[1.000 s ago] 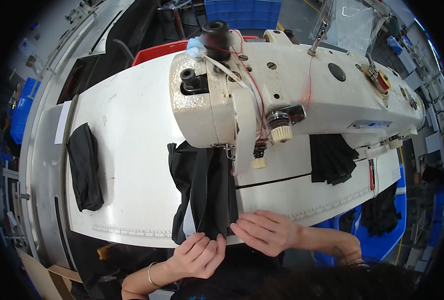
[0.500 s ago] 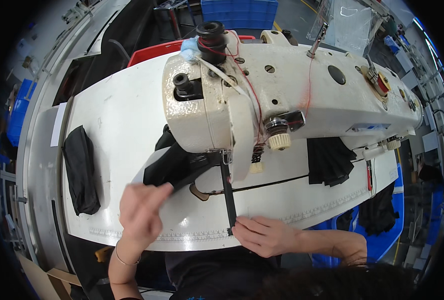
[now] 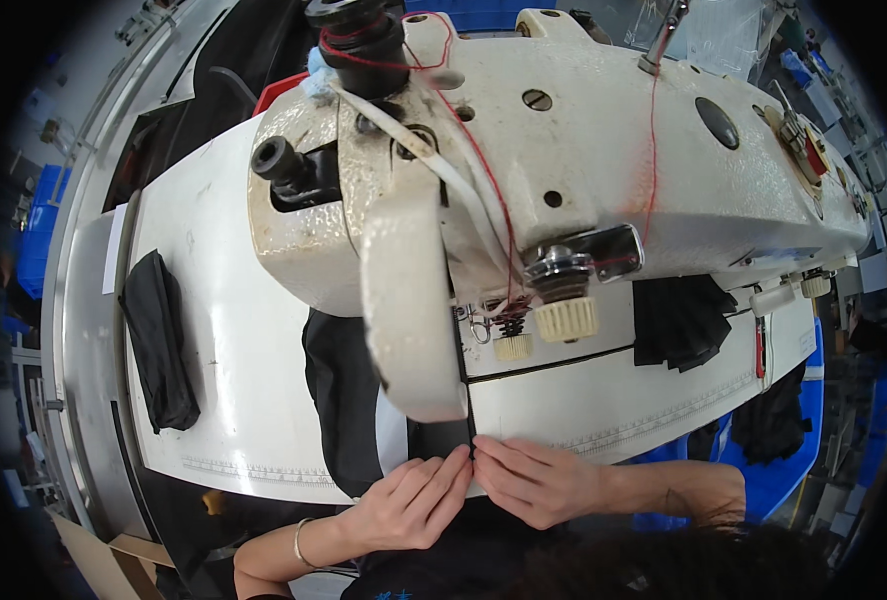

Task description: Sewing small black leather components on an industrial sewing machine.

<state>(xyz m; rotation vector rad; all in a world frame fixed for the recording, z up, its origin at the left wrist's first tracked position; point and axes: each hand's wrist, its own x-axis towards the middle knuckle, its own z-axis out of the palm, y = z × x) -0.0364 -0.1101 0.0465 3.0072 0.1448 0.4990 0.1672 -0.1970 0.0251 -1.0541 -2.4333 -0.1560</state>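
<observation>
We cannot see the needle area of the white sewing machine (image 3: 604, 160), because a curved white guard (image 3: 414, 310) hangs in front of it. The guard also covers part of the black cloth (image 3: 344, 410), and the cloth's far end is lost to us beneath the machine. The upper edge of our view cuts off the black knob (image 3: 349, 15) on top of the machine, and everything around the rim fades into dark. Our thumbs are hard to make out, tucked in by the fingers.

The cloth looks matt and soft, lying mostly flat with a wavy left edge. Down its middle we see a pale strip (image 3: 392, 435), with more dark fabric to the right of it. A narrow black strip (image 3: 471, 425) runs along the right side, from the machine toward us.

All this lies on the white table (image 3: 244, 400), on the near side of the machine and partly under it. The cloth reaches up from our left hand (image 3: 409, 505), whose bunched fingers pinch its near right corner. Our right hand (image 3: 536, 485), just beside it, has its fingers drawn together, pinching the end of the narrow strip. The fingertips of both nearly meet there, straight out on the machine's near side.
</observation>
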